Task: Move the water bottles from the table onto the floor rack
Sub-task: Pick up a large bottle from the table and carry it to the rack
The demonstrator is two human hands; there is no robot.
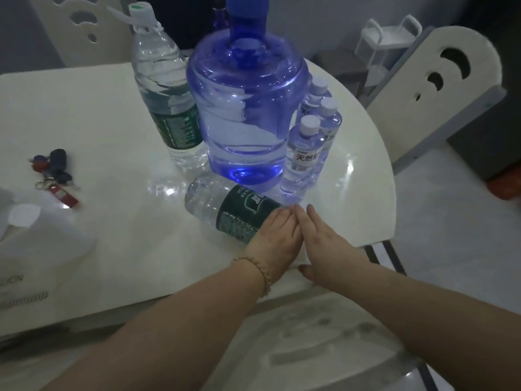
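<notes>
On the white table (98, 114) stands a big blue water jug (245, 108) with a tall green-label bottle (166, 88) to its left. Three small white-capped bottles (304, 153) stand in a row to the jug's right. Another green-label bottle (225, 207) lies on its side in front of the jug. My left hand (275, 232), with a bead bracelet at the wrist, rests flat on that bottle's near end and hides its neck. My right hand (324, 244) lies open on the table, fingertips touching the left hand. The white floor rack (389, 38) stands at the back right.
A bunch of keys (53, 173) lies at the table's left, and a white plastic container (42, 238) sits at the near left edge. White chairs stand at the right (439, 88), behind the table (84, 24) and just below my arms (324, 348).
</notes>
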